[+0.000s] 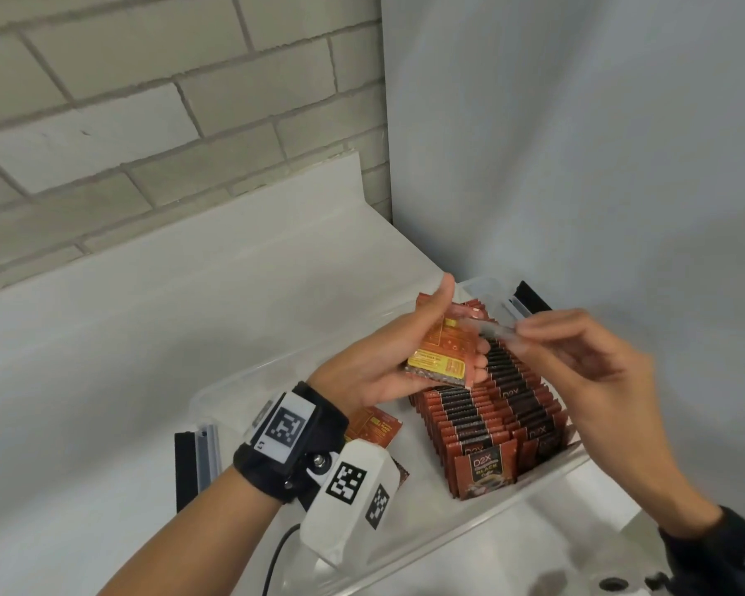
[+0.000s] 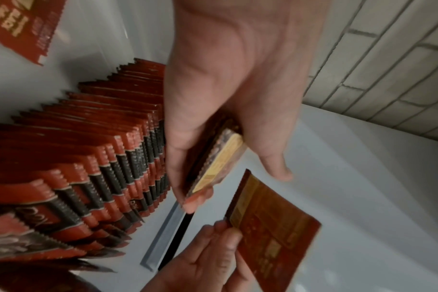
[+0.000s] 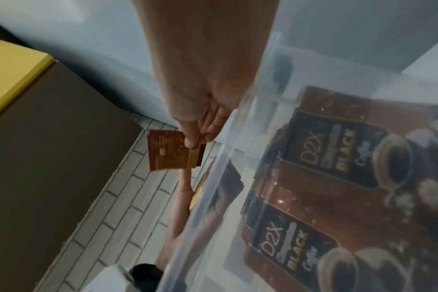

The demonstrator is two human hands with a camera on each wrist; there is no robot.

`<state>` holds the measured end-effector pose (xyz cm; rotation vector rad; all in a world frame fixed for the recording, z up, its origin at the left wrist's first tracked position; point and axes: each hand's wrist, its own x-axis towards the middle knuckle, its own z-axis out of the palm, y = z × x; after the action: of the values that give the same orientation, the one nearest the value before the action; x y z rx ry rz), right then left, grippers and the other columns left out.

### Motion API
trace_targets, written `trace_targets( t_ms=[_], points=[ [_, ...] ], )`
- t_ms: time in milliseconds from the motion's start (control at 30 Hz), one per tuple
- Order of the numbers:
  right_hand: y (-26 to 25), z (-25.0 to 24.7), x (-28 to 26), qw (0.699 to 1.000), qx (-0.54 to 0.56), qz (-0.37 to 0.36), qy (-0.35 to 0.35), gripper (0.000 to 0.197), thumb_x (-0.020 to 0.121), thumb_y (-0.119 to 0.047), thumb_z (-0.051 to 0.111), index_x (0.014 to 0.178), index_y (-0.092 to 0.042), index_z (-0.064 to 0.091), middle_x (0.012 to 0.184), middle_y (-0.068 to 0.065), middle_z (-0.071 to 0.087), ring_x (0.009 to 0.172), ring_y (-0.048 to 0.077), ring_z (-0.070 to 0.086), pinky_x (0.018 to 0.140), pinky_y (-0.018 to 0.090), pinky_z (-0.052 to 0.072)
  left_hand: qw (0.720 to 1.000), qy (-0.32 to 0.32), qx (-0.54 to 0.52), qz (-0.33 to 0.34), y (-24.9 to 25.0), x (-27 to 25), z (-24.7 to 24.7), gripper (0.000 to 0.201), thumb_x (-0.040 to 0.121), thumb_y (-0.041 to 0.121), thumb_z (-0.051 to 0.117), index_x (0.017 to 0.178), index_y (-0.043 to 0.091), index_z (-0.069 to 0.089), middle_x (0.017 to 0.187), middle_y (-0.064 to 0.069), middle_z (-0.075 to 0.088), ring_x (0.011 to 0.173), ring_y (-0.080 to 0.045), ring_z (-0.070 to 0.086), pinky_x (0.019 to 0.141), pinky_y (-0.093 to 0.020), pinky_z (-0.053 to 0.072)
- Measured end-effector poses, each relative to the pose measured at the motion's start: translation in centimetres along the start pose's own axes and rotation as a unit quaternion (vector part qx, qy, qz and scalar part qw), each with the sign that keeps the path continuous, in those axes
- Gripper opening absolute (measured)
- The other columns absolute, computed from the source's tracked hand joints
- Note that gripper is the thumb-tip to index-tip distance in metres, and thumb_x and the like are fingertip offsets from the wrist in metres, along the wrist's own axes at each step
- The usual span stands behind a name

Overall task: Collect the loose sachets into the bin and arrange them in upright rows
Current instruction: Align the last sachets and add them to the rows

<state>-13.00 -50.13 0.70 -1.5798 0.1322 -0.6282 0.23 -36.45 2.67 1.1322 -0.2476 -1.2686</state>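
Nearest the head camera, at about 6 o'clock, the clear bin (image 1: 547, 479) is seen on the white counter (image 1: 147, 337), already largely filled with two upright rows of sachets (image 1: 491, 419), while at least one loose sachet (image 1: 377, 428) lies flat on the bin floor at about 9 o'clock of the rows and is judged yet to be stood up. A small stack of sachets (image 1: 441, 354) is gripped in the curled left hand (image 1: 388, 363) above the bin, and a single sachet (image 2: 275, 235) is pinched between thumb and fingertips of the right hand (image 1: 577, 363) at about 3 o'clock of it.
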Motion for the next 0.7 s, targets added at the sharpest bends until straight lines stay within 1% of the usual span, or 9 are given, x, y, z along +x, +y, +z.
trace_targets(
  t_ms=[133, 200, 267, 333, 400, 467, 533, 600, 700],
  points=[
    [0.5, -0.3, -0.2, 0.996, -0.045, -0.037, -0.067, 0.017, 0.081, -0.038, 0.068, 0.091, -0.024, 0.074, 0.108, 0.000, 0.065, 0.108, 0.018, 0.062, 0.086, 0.024, 0.054, 1.000, -0.002, 0.027, 0.000, 0.0, -0.1, -0.1, 0.048, 0.071, 0.031, 0.067, 0.111, 0.008, 0.056, 0.095, -0.008, 0.071, 0.085, -0.017, 0.069, 0.078, -0.027, 0.057],
    [0.8, -0.3, -0.1, 0.994, -0.068, -0.039, -0.075, 0.016, 0.080, -0.036, 0.067, 0.092, -0.027, 0.073, 0.111, -0.001, 0.065, 0.111, 0.020, 0.060, 0.085, 0.026, 0.055, 0.999, -0.007, 0.049, 0.007, -0.1, 0.0, -0.4, 0.039, 0.076, 0.017, 0.074, 0.111, 0.008, 0.059, 0.094, -0.007, 0.072, 0.085, -0.017, 0.070, 0.076, -0.026, 0.056],
    [0.9, -0.3, 0.1, 0.993, -0.085, -0.034, -0.080, 0.014, 0.081, -0.031, 0.067, 0.093, -0.029, 0.073, 0.112, -0.003, 0.064, 0.113, 0.022, 0.059, 0.085, 0.027, 0.055, 0.999, -0.008, 0.050, 0.017, -0.1, 0.0, -0.7, 0.026, 0.083, 0.007, 0.067, 0.108, 0.008, 0.061, 0.092, -0.006, 0.073, 0.083, -0.017, 0.070, 0.074, -0.026, 0.057],
    [0.8, -0.3, 0.1, 0.993, -0.085, -0.021, -0.077, 0.014, 0.087, -0.016, 0.066, 0.096, -0.023, 0.073, 0.111, -0.005, 0.064, 0.111, 0.019, 0.060, 0.085, 0.026, 0.055, 0.998, -0.001, 0.043, 0.048, 0.0, -0.2, -0.6, 0.021, 0.085, 0.004, 0.061, 0.105, 0.009, 0.062, 0.090, -0.005, 0.073, 0.082, -0.017, 0.071, 0.073, -0.026, 0.057],
    [0.5, -0.3, 0.1, 0.997, -0.063, 0.001, -0.054, 0.019, 0.089, -0.008, 0.058, 0.103, -0.017, 0.066, 0.102, -0.006, 0.068, 0.100, 0.012, 0.065, 0.086, 0.023, 0.053, 0.996, 0.013, 0.019, 0.090, 0.1, -0.1, -0.5, 0.025, 0.080, 0.007, 0.062, 0.105, 0.010, 0.063, 0.095, -0.007, 0.072, 0.088, -0.020, 0.070, 0.080, -0.030, 0.057],
    [-0.1, -0.1, 0.1, 0.998, -0.016, 0.038, -0.041, 0.025, 0.087, -0.034, 0.063, 0.105, -0.016, 0.061, 0.096, -0.006, 0.070, 0.090, 0.010, 0.066, 0.083, 0.020, 0.052, 0.991, 0.027, -0.019, 0.129, 0.2, 0.0, -0.3, 0.031, 0.077, 0.009, 0.063, 0.108, 0.009, 0.063, 0.103, -0.011, 0.069, 0.096, -0.024, 0.067, 0.087, -0.035, 0.055],
    [-0.2, 0.0, 0.3, 0.994, -0.012, 0.080, -0.071, 0.058, 0.069, -0.065, 0.069, 0.103, -0.020, 0.060, 0.095, -0.005, 0.070, 0.088, 0.011, 0.067, 0.080, 0.019, 0.053, 0.985, 0.031, -0.055, 0.159, 0.2, 0.1, -0.1, 0.035, 0.079, 0.008, 0.060, 0.114, 0.006, 0.059, 0.106, -0.013, 0.067, 0.097, -0.026, 0.066, 0.088, -0.037, 0.054],
    [0.0, 0.2, 0.5, 0.988, -0.032, 0.110, -0.100, 0.061, 0.061, -0.064, 0.074, 0.103, -0.021, 0.062, 0.098, -0.003, 0.072, 0.091, 0.015, 0.069, 0.082, 0.023, 0.055, 0.982, 0.032, -0.071, 0.174, 0.0, 0.1, 0.0, 0.042, 0.080, 0.007, 0.058, 0.121, 0.005, 0.055, 0.107, -0.014, 0.066, 0.098, -0.026, 0.066, 0.086, -0.036, 0.056],
    [0.1, 0.2, 0.9, 0.989, -0.010, 0.119, -0.084, 0.041, 0.062, -0.049, 0.079, 0.088, -0.019, 0.066, 0.097, 0.004, 0.074, 0.090, 0.021, 0.071, 0.079, 0.029, 0.058, 0.982, 0.014, -0.065, 0.175, -0.4, 0.1, 0.2, 0.040, 0.079, 0.003, 0.057, 0.118, 0.006, 0.055, 0.104, -0.012, 0.068, 0.096, -0.025, 0.067, 0.082, -0.034, 0.057]
  ],
)
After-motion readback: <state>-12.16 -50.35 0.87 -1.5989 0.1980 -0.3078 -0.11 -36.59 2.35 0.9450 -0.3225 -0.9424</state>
